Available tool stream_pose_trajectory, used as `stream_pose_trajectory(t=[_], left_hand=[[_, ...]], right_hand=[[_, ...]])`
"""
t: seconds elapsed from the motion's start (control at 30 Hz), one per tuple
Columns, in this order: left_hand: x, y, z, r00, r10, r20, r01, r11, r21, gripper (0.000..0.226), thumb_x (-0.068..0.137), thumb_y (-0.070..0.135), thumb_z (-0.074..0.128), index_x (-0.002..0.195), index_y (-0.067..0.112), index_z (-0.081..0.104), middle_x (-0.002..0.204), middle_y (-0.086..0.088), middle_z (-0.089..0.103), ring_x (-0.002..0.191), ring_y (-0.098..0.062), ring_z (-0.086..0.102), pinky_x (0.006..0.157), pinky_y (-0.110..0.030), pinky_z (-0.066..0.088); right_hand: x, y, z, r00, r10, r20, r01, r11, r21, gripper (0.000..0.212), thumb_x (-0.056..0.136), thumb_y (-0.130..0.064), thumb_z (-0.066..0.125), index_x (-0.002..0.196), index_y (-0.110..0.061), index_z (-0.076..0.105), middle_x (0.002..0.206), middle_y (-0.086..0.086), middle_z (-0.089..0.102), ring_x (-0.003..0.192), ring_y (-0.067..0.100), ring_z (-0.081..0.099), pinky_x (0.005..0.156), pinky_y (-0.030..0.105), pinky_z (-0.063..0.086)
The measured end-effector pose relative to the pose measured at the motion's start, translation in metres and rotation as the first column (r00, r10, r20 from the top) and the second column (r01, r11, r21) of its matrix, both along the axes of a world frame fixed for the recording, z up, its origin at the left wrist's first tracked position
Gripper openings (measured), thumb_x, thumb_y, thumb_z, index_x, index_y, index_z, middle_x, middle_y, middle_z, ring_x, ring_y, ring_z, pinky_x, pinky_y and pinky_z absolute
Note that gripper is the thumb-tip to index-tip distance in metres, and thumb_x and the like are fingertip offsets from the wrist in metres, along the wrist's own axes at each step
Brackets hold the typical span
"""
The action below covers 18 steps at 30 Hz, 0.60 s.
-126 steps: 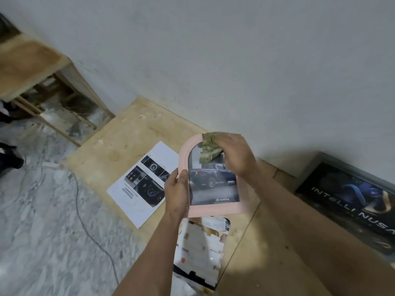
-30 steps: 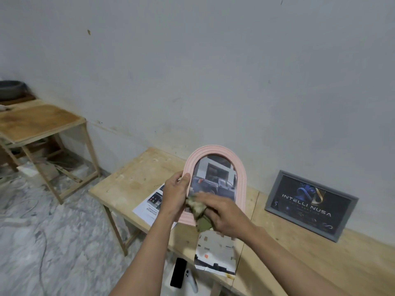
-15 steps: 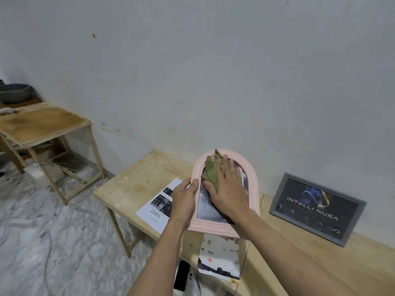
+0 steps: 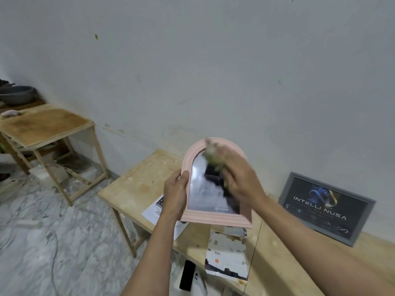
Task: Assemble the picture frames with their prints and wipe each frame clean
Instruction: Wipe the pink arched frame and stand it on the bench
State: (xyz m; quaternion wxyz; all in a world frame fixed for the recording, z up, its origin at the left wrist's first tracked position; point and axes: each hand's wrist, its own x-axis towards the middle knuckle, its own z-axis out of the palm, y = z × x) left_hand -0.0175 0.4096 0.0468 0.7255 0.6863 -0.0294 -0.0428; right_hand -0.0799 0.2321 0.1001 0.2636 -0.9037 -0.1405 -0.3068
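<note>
The left hand (image 4: 174,194) grasps the pink arched frame (image 4: 215,220) by its left edge, thumb over the front rim, holding it upright above the table (image 4: 136,184). The right hand (image 4: 239,178) is blurred. It presses a greenish cloth (image 4: 213,159) against the upper glass, and I cannot tell for sure whether its fingers curl round the cloth or lie flat on it. The print (image 4: 205,195) sits inside the frame, a Toyota mark readable near its bottom edge.

To wipe well, I judge the left grip should stay firm on the edge so the frame does not twist, while the cloth passes over the whole pane and the ridged rim, including the lower band below the right hand.

Below both hands lies a torn printed card (image 4: 226,257); beside the left hand, a leaflet (image 4: 152,210). Beyond the right hand, a grey frame (image 4: 329,208) with its dark print inside leans against the wall. Far left of the left hand, a grey basin (image 4: 16,96) sits on another table; its contents cannot be made out.
</note>
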Motion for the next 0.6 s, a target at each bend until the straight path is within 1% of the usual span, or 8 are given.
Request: stream_pose_trajectory(t=[0.07, 0.1, 0.2, 0.33, 0.4, 0.47, 0.53, 0.6], left_hand=[[-0.003, -0.008, 0.004, 0.998, -0.029, 0.049, 0.029, 1.000, -0.001, 0.023, 0.101, 0.025, 0.053, 0.101, 0.012, 0.072, 0.086, 0.001, 0.070, 0.073, -0.009, 0.059, 0.068, -0.020, 0.046], [-0.005, -0.011, 0.007, 0.997, -0.019, 0.074, 0.020, 1.000, -0.013, 0.023, 0.101, 0.023, 0.053, 0.098, 0.009, 0.071, 0.083, 0.001, 0.069, 0.071, -0.006, 0.059, 0.065, -0.016, 0.046], [-0.003, -0.007, 0.006, 0.998, 0.058, 0.026, -0.053, 0.987, -0.153, 0.019, 0.100, 0.014, 0.055, 0.093, 0.006, 0.071, 0.080, -0.001, 0.071, 0.069, -0.011, 0.062, 0.065, -0.022, 0.052], [0.005, 0.007, 0.000, 0.996, 0.084, -0.001, -0.083, 0.977, -0.194, 0.024, 0.101, 0.014, 0.055, 0.080, 0.010, 0.066, 0.063, 0.001, 0.064, 0.058, -0.014, 0.056, 0.060, -0.029, 0.047], [0.008, 0.009, -0.002, 0.998, 0.064, 0.026, -0.059, 0.985, -0.161, 0.022, 0.101, 0.017, 0.054, 0.086, 0.011, 0.070, 0.075, -0.009, 0.070, 0.069, -0.020, 0.061, 0.071, -0.038, 0.050], [0.008, 0.008, 0.002, 0.995, 0.054, 0.080, -0.043, 0.990, -0.136, 0.023, 0.101, 0.024, 0.053, 0.092, 0.013, 0.072, 0.091, -0.018, 0.072, 0.082, -0.024, 0.065, 0.083, -0.046, 0.053], [0.006, 0.007, 0.006, 0.994, 0.039, 0.100, -0.027, 0.993, -0.114, 0.024, 0.100, 0.029, 0.054, 0.098, 0.015, 0.073, 0.095, -0.012, 0.075, 0.088, -0.026, 0.067, 0.086, -0.046, 0.053], [0.004, 0.006, 0.011, 0.993, 0.052, 0.104, -0.038, 0.990, -0.134, 0.022, 0.101, 0.024, 0.054, 0.097, 0.014, 0.073, 0.090, -0.004, 0.074, 0.083, -0.022, 0.064, 0.080, -0.037, 0.051]], right_hand=[[0.033, -0.012, 0.020, 0.972, -0.234, 0.009, 0.234, 0.970, -0.066, 0.051, 0.094, -0.003, 0.045, 0.143, -0.017, 0.045, 0.152, 0.006, 0.039, 0.142, 0.019, 0.033, 0.119, 0.032, 0.023], [0.042, -0.013, 0.020, 0.978, -0.208, -0.035, 0.203, 0.973, -0.115, 0.048, 0.097, -0.008, 0.044, 0.144, -0.019, 0.043, 0.155, 0.003, 0.034, 0.145, 0.021, 0.028, 0.120, 0.035, 0.020], [0.030, 0.015, -0.017, 0.967, 0.093, -0.236, -0.149, 0.962, -0.231, 0.046, 0.102, -0.018, 0.041, 0.147, -0.025, 0.039, 0.158, -0.004, 0.027, 0.147, 0.015, 0.022, 0.120, 0.037, 0.021], [-0.013, 0.034, -0.049, 0.880, 0.222, -0.419, -0.360, 0.888, -0.285, 0.049, 0.101, -0.020, 0.043, 0.149, -0.021, 0.033, 0.157, -0.008, 0.022, 0.145, 0.004, 0.009, 0.123, 0.038, 0.012], [-0.011, 0.031, -0.029, 0.909, 0.231, -0.346, -0.325, 0.913, -0.247, 0.049, 0.100, -0.019, 0.044, 0.148, -0.021, 0.035, 0.157, -0.005, 0.027, 0.147, 0.009, 0.014, 0.122, 0.040, 0.014], [0.011, 0.019, -0.002, 0.982, 0.130, -0.136, -0.158, 0.962, -0.221, 0.052, 0.097, -0.009, 0.046, 0.147, -0.019, 0.038, 0.157, -0.001, 0.029, 0.147, 0.015, 0.019, 0.122, 0.040, 0.015], [0.041, 0.000, 0.023, 0.998, -0.062, -0.004, 0.060, 0.978, -0.200, 0.052, 0.093, -0.008, 0.046, 0.145, -0.015, 0.041, 0.154, 0.005, 0.033, 0.145, 0.024, 0.026, 0.119, 0.043, 0.020], [0.053, -0.011, 0.029, 0.995, -0.091, -0.038, 0.076, 0.954, -0.290, 0.051, 0.094, -0.018, 0.039, 0.144, -0.013, 0.042, 0.153, 0.008, 0.036, 0.144, 0.028, 0.028, 0.118, 0.042, 0.023]])
